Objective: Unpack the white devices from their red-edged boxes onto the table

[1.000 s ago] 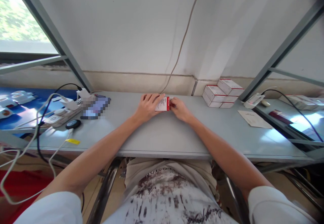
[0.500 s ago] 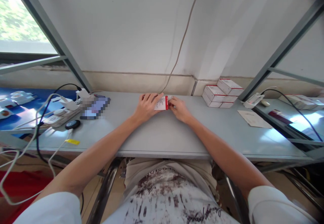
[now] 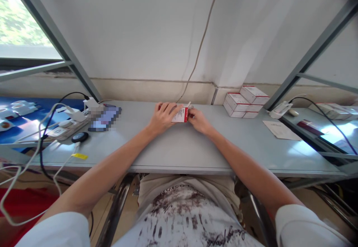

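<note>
A small white and red cardboard box (image 3: 180, 115) lies on its side near the back of the grey table (image 3: 179, 150). My left hand (image 3: 164, 116) wraps over its left part, fingers across the top. At the box's right, red end, my right hand (image 3: 198, 121) has its fingers curled in at the edge. A pale flap (image 3: 189, 104) stands up from that end. Whether the right fingertips pinch anything is hidden.
Similar white and red boxes (image 3: 242, 104) are stacked at the back right, with a sheet of paper (image 3: 280, 130) nearer me. To the left lie a phone (image 3: 105, 119), a black round device (image 3: 80, 137), and a power strip (image 3: 65, 127) with cables. Metal frame posts flank both sides.
A pale flap now sticks up at the box's right end. The box has shifted slightly right, and the right fingers have moved a little at that end.
</note>
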`<state>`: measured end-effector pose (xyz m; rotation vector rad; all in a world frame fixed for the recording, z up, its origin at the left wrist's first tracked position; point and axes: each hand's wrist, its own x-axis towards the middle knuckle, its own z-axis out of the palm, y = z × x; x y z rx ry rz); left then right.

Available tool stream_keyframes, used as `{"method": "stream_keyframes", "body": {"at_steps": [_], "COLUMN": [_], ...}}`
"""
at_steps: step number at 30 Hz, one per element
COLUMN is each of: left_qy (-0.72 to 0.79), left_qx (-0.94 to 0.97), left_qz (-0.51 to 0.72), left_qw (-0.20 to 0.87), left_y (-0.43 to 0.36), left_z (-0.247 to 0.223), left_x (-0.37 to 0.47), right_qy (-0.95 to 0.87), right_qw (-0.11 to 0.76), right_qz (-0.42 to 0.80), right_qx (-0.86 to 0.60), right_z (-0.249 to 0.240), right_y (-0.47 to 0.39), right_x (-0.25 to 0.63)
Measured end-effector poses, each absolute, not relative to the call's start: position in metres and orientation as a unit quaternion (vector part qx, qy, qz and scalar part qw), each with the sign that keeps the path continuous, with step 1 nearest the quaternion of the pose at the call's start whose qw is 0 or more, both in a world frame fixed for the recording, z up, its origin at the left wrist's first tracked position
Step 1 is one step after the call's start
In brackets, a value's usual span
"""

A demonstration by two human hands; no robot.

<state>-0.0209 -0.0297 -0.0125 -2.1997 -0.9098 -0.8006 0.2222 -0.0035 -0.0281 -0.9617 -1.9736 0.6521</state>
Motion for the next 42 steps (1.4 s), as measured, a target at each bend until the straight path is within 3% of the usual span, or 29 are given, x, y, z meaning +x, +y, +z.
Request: {"method": "stream_keyframes", "body": {"at_steps": [8, 19, 31, 42], "left_qy": [-0.388, -0.402, -0.416, -0.439], "left_qx": [-0.837, -0.836, -0.830, -0.808], "left_qz": [-0.304, -0.290, -0.288, -0.338], "left_qw": [0.236, 0.234, 0.235, 0.200], "left_y": [-0.034, -0.033, -0.029, -0.027], "left_z": [-0.011, -0.013, -0.011, -0.013], "left_x": [-0.018, -0.012, -0.020, -0.022], "right_qy": [-0.818, -0.856, -0.822, -0.821], "right_qw": [0.355, 0.270, 0.309, 0.376], "right_qz": [0.179, 0.010, 0.107, 0.174], "right_qx": [-0.416, -0.441, -0.467, -0.392], "right_z": [-0.025, -0.025, -0.018, -0.023], "right_y": [-0.006, -0.007, -0.003, 0.000], "right_x": [0.221, 0.226, 0.237, 0.234]}}
